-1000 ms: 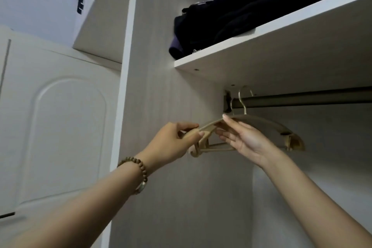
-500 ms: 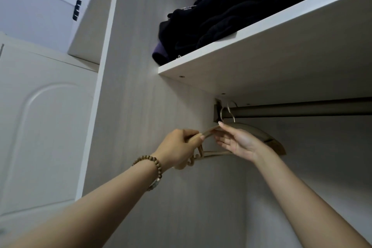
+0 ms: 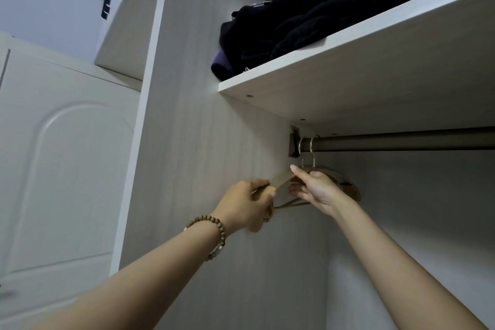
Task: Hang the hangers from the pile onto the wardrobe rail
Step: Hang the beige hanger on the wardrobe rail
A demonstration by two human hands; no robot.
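Hooks (image 3: 311, 149) now sit over rail (image 3: 401, 140), hands (image 3: 245, 205) (image 3: 317, 191) gripping hangers (image 3: 348, 187).

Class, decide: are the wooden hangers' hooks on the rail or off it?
On. Two metal hooks loop over the rail at its left end.

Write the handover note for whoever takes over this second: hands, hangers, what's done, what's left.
Left hand grips the near end of the wooden hangers. Right hand holds them at the shoulder, just under the hooks.
Two hangers are held together. Both hooks sit over the rail at its wall end, beside the bracket.
Done: these two appear hooked on.
Left: let go, check they hang free, then fetch more from the pile, which is out of view.
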